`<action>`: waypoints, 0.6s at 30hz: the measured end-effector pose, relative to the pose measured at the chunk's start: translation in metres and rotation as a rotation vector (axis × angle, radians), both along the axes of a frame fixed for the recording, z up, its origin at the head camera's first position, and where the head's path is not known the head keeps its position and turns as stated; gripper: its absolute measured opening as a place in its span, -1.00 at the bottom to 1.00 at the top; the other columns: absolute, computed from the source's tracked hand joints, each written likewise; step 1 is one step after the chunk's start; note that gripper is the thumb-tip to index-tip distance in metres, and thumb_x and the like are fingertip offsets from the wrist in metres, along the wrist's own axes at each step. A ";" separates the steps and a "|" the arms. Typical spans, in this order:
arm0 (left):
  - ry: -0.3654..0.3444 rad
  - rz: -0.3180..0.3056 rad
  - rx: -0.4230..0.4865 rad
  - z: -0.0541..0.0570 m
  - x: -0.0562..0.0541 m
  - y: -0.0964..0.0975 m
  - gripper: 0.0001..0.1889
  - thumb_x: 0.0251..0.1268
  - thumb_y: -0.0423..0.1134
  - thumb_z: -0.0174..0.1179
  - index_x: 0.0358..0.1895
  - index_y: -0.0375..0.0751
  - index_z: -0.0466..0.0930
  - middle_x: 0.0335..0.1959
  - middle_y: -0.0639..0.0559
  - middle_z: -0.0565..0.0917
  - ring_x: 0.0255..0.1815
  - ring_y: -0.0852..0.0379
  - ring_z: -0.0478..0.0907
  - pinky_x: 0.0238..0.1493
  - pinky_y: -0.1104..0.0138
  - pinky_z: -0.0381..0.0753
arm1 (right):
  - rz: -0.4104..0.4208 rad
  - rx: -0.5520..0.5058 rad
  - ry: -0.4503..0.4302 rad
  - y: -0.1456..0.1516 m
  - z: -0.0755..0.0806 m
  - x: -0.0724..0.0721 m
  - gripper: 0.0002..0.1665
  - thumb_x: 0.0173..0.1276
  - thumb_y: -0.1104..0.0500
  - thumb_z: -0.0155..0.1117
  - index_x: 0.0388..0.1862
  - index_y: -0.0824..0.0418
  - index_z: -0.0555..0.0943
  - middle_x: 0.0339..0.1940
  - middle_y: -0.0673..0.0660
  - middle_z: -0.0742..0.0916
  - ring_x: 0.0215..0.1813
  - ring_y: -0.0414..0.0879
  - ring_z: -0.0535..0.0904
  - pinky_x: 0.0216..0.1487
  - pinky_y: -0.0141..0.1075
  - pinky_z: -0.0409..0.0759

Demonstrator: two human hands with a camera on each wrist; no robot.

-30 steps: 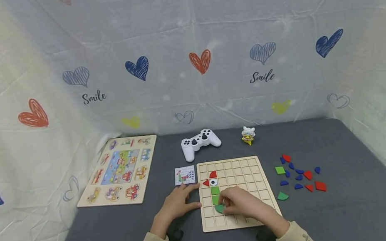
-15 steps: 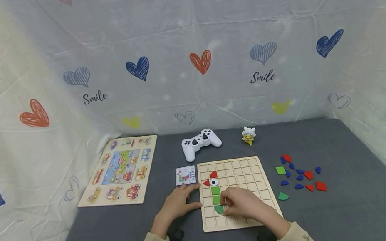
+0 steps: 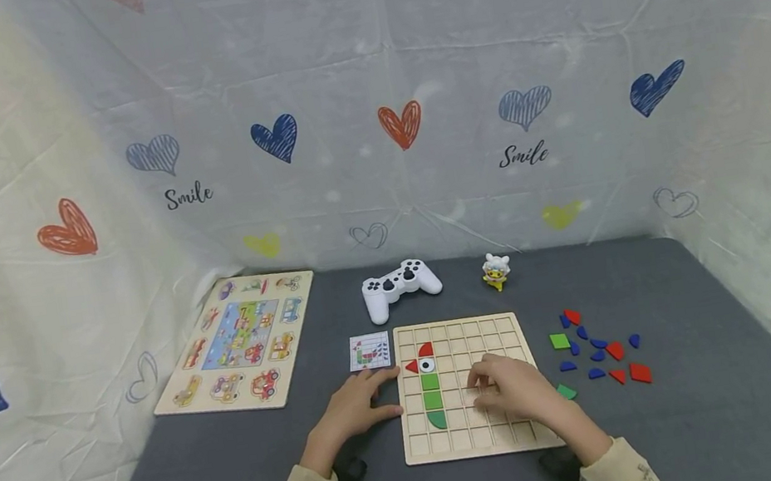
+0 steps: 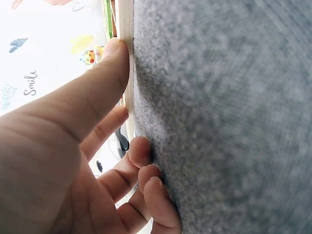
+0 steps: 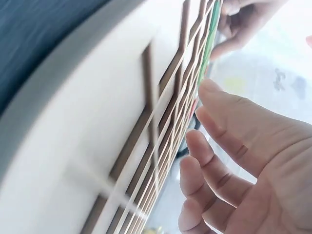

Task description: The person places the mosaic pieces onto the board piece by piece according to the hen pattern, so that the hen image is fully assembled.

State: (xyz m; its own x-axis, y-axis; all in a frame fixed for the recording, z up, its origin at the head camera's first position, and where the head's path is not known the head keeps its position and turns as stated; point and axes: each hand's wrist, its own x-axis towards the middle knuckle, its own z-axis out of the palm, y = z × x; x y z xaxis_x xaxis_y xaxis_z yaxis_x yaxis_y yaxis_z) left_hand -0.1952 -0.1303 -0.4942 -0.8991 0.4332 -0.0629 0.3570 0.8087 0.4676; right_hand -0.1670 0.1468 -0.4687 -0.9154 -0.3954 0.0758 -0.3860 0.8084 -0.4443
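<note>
The wooden grid board [image 3: 476,335] lies in the middle of the dark table. Down its left part runs a column of pieces: a red quarter-round [image 3: 425,348], a white eye tile [image 3: 426,365] with a red triangle [image 3: 412,366] beside it, two green squares [image 3: 431,391], and a green quarter-round [image 3: 437,420] lowest. My left hand [image 3: 353,405] touches the board's left edge, its thumb [image 4: 117,51] against the side in the left wrist view. Over the board's right half is my right hand [image 3: 515,390]; its fingers [image 5: 200,146] are loosely bent around nothing in the right wrist view.
Loose blue, red and green pieces [image 3: 598,354] lie scattered right of the board. A small pattern card [image 3: 369,351] sits by its upper left corner. Behind stand a white game controller [image 3: 402,284] and a small figurine [image 3: 495,271]. A picture puzzle board [image 3: 239,344] lies at left.
My right hand has let go of the green quarter-round at the foot of the column and moved right across the board. The left hand stays at the edge.
</note>
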 end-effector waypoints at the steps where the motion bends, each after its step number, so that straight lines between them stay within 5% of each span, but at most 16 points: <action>1: 0.001 0.000 0.001 0.000 0.000 0.000 -0.33 0.04 0.12 0.29 0.27 0.04 0.40 -0.34 0.04 0.41 -0.33 0.13 0.31 -0.40 0.23 0.28 | -0.011 -0.004 -0.001 0.003 0.000 0.000 -0.80 0.02 0.11 0.45 -0.35 0.03 0.63 -0.46 -0.10 0.56 -0.43 -0.23 0.44 -0.40 -0.31 0.37; 18: 0.024 0.000 -0.014 -0.002 0.000 0.000 -0.33 0.02 0.13 0.30 0.26 0.05 0.41 -0.43 0.08 0.35 -0.41 0.16 0.26 -0.43 0.28 0.25 | -0.151 -0.019 0.003 0.067 0.001 -0.006 -0.82 0.09 0.14 0.42 -0.30 0.04 0.64 -0.37 -0.02 0.55 -0.48 -0.24 0.33 -0.52 -0.36 0.29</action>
